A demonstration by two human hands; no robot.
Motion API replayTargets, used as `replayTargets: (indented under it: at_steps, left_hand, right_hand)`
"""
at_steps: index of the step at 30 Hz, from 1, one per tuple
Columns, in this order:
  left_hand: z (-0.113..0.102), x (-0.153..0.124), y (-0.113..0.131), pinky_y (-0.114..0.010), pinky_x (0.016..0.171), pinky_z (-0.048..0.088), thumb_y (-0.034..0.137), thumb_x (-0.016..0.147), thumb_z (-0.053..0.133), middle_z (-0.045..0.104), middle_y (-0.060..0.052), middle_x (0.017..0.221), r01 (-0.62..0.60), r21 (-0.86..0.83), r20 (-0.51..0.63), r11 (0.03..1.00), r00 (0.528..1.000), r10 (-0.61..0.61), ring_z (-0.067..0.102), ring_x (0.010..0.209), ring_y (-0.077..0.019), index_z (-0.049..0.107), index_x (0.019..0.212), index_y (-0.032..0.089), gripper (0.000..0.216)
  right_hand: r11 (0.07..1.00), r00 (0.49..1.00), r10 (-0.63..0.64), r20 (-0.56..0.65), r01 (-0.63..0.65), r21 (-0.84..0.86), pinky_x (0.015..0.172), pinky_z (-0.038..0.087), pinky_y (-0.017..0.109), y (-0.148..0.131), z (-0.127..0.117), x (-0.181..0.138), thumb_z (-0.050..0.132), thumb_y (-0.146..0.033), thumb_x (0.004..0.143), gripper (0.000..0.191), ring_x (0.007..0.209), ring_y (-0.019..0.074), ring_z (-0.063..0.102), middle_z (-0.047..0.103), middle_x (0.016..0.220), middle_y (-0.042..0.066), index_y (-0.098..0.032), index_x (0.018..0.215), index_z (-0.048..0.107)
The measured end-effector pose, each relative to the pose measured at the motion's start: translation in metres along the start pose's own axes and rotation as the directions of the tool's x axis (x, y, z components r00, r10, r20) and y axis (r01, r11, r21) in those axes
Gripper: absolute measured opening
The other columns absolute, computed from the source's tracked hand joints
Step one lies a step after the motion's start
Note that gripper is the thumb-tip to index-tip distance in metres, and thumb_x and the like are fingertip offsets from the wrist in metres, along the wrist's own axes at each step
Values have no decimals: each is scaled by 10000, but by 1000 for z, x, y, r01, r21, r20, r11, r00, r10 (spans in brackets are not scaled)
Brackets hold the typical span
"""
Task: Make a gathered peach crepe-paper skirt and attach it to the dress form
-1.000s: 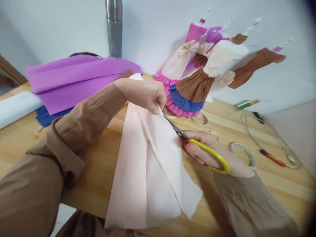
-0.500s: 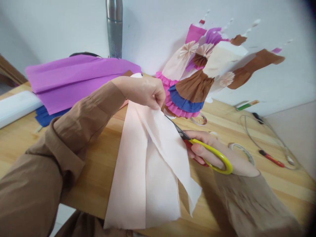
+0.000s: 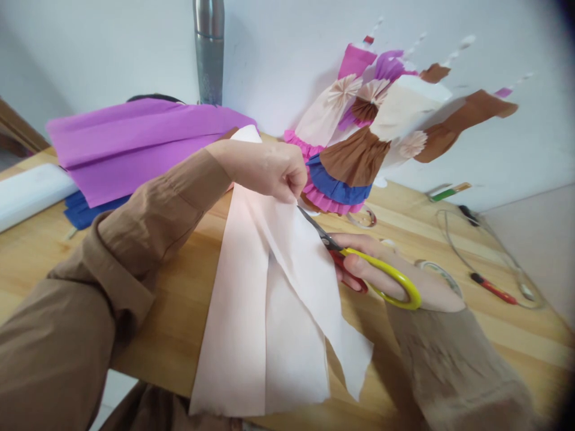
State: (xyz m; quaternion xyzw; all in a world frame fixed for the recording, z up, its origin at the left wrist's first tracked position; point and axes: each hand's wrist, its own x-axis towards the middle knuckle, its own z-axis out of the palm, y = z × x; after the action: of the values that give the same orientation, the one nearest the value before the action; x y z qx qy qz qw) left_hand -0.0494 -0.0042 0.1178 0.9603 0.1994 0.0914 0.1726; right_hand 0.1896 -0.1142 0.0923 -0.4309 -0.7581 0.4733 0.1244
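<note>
My left hand (image 3: 274, 167) pinches the upper edge of a pale pink sheet of crepe paper (image 3: 238, 335), which hangs down over the front of the table. A cut flap of this paper slants away to the right, over the layer beneath. In my right hand (image 3: 359, 269) is a pair of scissors (image 3: 381, 275) with one yellow and one red handle. Their dark blades point up and left, the tips close to my left fingertips at the paper's edge. How far the blades are apart is hard to tell.
Purple crepe paper (image 3: 148, 143) lies at the back left, beside a white roll (image 3: 31, 194). A metal bottle (image 3: 209, 60) stands behind. Paper dresses (image 3: 350, 161) lean on the wall at right. Tape (image 3: 438, 272), a cable (image 3: 449, 239) and a red-handled tool (image 3: 494, 288) lie on the wooden table (image 3: 480, 335).
My left hand has shifted slightly right along the paper's edge. The scissors have moved a little up and left, with the red handle swung lower. The flap's lower corner has drifted right.
</note>
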Motion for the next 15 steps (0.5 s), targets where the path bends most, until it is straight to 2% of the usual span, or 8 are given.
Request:
replayTargets:
  at_steps: [3, 8, 15]
  left_hand:
    - [0, 0, 0, -161, 559, 350, 73, 727, 595, 680, -12, 685, -24, -11, -4, 1000, 1000, 24, 549, 619, -69, 722, 766, 91, 134]
    - [2, 0, -2, -157, 559, 333, 78, 723, 584, 641, 10, 650, -30, -25, -1, 999, 1000, 30, 513, 594, -54, 709, 745, 87, 128]
    - [3, 2, -3, -180, 572, 313, 128, 717, 583, 617, 23, 642, 7, -35, 23, 999, 1000, -6, 490, 596, -60, 698, 729, 99, 119]
  right_hand:
    - [999, 1000, 27, 14, -27, 35, 437, 374, 232, 1, 1, 1, 457, -687, 843, 526, 469, 87, 413, 444, 564, -32, -170, 821, 547]
    - [997, 998, 45, -47, -42, 57, 443, 392, 236, 12, 2, -1, 463, -679, 846, 521, 488, 102, 456, 457, 576, -32, -169, 905, 552]
    - [999, 999, 37, -18, -36, 33, 445, 371, 232, 13, 2, 2, 461, -614, 880, 442, 478, 88, 412, 452, 587, -30, -181, 818, 518]
